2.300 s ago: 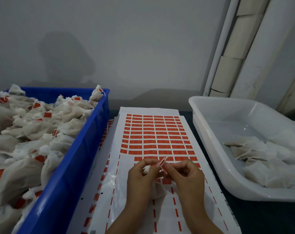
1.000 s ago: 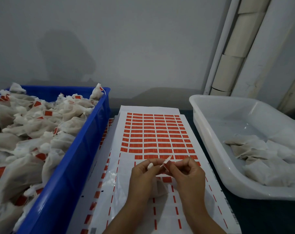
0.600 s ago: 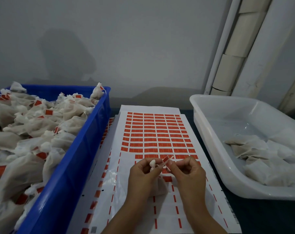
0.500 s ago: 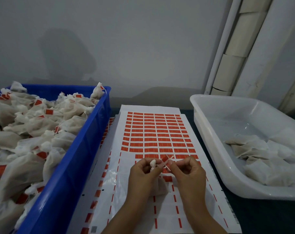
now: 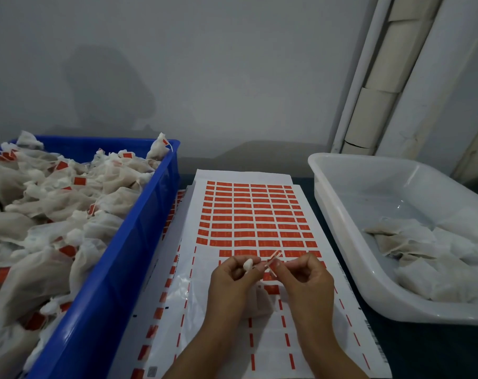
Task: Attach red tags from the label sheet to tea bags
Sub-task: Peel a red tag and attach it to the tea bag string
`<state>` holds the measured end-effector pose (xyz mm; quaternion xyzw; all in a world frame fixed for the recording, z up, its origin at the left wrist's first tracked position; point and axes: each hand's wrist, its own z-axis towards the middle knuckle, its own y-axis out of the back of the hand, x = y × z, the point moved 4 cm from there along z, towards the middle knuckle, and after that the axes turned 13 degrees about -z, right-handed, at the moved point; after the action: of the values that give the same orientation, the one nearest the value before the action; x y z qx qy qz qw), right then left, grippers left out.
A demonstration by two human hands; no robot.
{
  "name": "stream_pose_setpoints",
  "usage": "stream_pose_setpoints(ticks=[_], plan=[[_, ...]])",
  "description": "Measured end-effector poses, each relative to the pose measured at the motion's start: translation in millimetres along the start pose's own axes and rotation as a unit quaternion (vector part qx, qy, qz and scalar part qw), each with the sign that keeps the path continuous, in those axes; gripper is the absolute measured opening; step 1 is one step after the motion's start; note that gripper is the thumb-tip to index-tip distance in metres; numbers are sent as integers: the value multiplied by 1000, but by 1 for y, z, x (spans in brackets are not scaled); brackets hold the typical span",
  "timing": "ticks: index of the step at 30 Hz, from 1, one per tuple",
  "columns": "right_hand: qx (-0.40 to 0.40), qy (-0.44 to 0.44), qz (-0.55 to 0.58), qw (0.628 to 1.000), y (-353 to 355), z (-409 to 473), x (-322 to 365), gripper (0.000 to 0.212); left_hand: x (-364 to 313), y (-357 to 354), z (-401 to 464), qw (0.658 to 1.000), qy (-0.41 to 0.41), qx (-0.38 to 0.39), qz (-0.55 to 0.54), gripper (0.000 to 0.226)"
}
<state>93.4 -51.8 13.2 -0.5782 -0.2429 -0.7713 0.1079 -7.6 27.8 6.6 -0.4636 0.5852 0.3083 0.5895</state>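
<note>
Hardly anything's changed from half a second back, both hands stayed put over the label sheet [image 5: 255, 225], tag maybe tipped a touch. The left hand [image 5: 232, 283] pinches the tea bag [image 5: 255, 302], whose body hangs mostly hidden behind the fingers, just a white knot poking out. The right hand [image 5: 304, 280] pinches the red tag [image 5: 273, 262] right between both hands' fingertips. Can't make out the string. Blue bin [image 5: 117, 269] left, white tub [image 5: 339, 222] right.

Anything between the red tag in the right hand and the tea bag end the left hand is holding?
Nothing visible. The right hand pinches the small red paper tag right beside the white gathered tea bag end held by the left hand, above the white label sheet.
</note>
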Motion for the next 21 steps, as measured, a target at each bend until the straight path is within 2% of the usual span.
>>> stream_pose_setpoints(ticks=[5, 10, 17, 21], plan=[[8, 5, 7, 1000, -1, 0, -1, 14, 0, -1, 0, 1000, -7, 11, -6, 15], [25, 13, -8, 1000, -4, 0, -2, 12, 0, 3, 0, 999, -21, -26, -25, 11], [79, -4, -36, 996, -6, 5, -7, 2, -2, 6, 6, 998, 10, -25, -57, 12], [121, -28, 0, 992, -3, 10, -4, 12, -2, 6, 7, 996, 52, 7, -72, 14]])
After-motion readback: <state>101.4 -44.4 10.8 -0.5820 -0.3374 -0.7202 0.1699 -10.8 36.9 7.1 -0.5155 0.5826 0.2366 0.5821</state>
